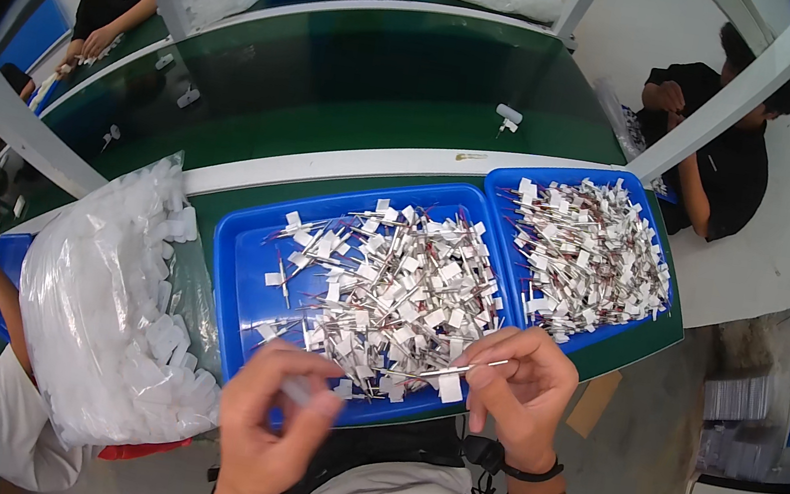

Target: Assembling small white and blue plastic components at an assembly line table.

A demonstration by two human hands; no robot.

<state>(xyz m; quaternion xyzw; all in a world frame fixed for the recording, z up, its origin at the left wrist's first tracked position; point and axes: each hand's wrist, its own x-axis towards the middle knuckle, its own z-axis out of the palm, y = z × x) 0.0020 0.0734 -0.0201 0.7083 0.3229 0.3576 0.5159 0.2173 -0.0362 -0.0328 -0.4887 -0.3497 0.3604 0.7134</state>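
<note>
My right hand (530,398) pinches a thin silvery metal rod with a white tag (450,387), its tip reaching left over the tray's near edge. My left hand (266,431), a little blurred, curls round a small whitish translucent plastic piece (296,391); its exact kind cannot be made out. Both hands are over the near side of a blue tray (245,271), which holds a heap of similar tagged metal rods (411,280) with thin dark and reddish wires. The two held pieces are apart.
A second blue tray (501,176) of tagged rods stands at the right. At the left bulges a clear bag of whitish plastic pieces (104,307). Behind runs a green conveyor belt (358,80) with a few small white pieces. White posts (723,101) frame it; other people work around.
</note>
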